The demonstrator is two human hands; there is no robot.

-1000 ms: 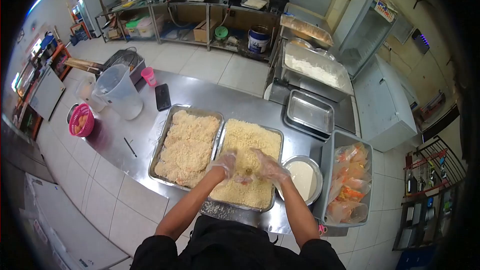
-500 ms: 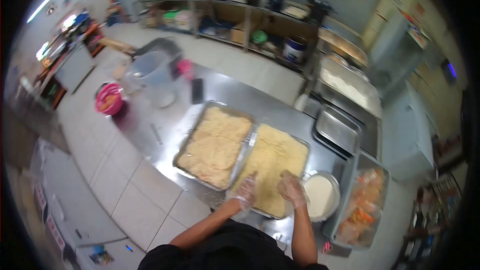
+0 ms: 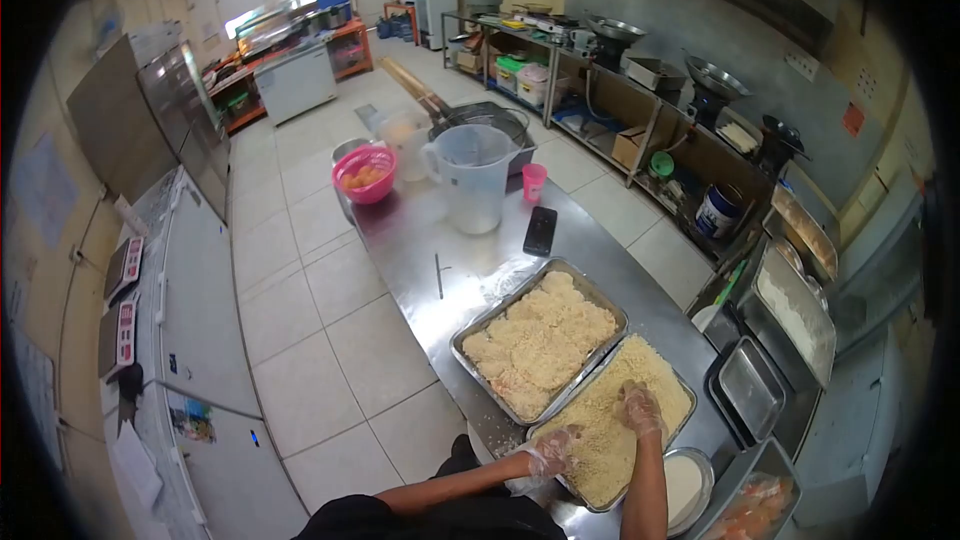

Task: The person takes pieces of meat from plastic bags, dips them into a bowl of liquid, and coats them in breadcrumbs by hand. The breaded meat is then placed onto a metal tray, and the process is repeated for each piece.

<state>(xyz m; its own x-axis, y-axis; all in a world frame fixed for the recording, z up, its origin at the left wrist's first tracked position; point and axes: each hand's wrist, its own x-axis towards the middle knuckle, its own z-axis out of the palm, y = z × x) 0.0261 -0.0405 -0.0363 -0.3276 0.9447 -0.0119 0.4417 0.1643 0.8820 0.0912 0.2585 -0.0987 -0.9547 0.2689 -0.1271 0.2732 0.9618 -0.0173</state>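
Both my hands wear clear plastic gloves and are at a metal tray of pale yellow breadcrumbs (image 3: pixel 610 440). My left hand (image 3: pixel 553 448) rests over the near left side of the crumbs, fingers stretched out and nothing visible in them. On the right side, my right hand (image 3: pixel 640 408) dips into the crumbs with fingers curled; whatever they hold is hidden. Alongside to the left lies a second tray of crumb-coated pieces (image 3: pixel 540 345), packed close together. A round bowl of white batter (image 3: pixel 685 488) sits to the right of the crumb tray.
A grey tub with orange-and-white food in bags (image 3: pixel 750 510) stands at the right edge. Farther up the steel table (image 3: pixel 420 285) are a phone (image 3: pixel 540 231), a pink cup (image 3: pixel 534 182), a large plastic jug (image 3: pixel 472 180) and a pink basket (image 3: pixel 365 175). Metal pans (image 3: pixel 750 390) lie right.
My view has swung left and up, so the trays now appear lower and farther right. Both hands remain at the crumb tray; my right hand now reaches farther in than my left.
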